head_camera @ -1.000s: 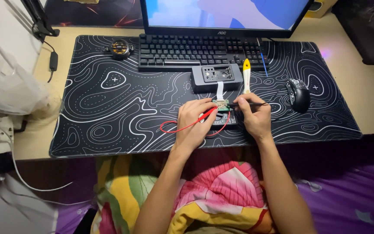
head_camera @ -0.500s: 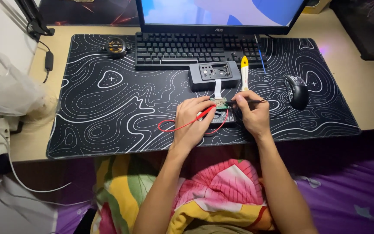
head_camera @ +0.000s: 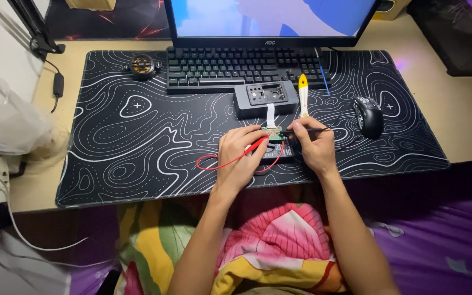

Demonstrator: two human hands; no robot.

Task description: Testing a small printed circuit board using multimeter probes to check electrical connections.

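Across the three head views the black desk mat [head_camera: 137, 136] and everything on it sit a little lower in the frame than a second ago, which reads as the head tilting, not the work moving; both hands stay on the same spot near the mat's front edge. The job appears to be in a steady probing hold, nothing picked up or set down.

The left hand [head_camera: 240, 155] pinches a red probe [head_camera: 252, 146] between thumb and fingers. Its long axis runs from lower left to upper right, tip toward the small green circuit board [head_camera: 272, 131], and its red wire [head_camera: 214, 162] loops back left and under the wrist.

The right hand [head_camera: 311, 143] is closed in a pen grip on a thin dark tool [head_camera: 319, 130] lying nearly level, left to right, with its working end toward the board between the two grips.

A white ribbon strip [head_camera: 270, 113] runs straight away from the board to the grey box [head_camera: 266, 98]. A yellow-tipped white tool [head_camera: 303, 95] lies just beyond the right grip, pointing away from the person.
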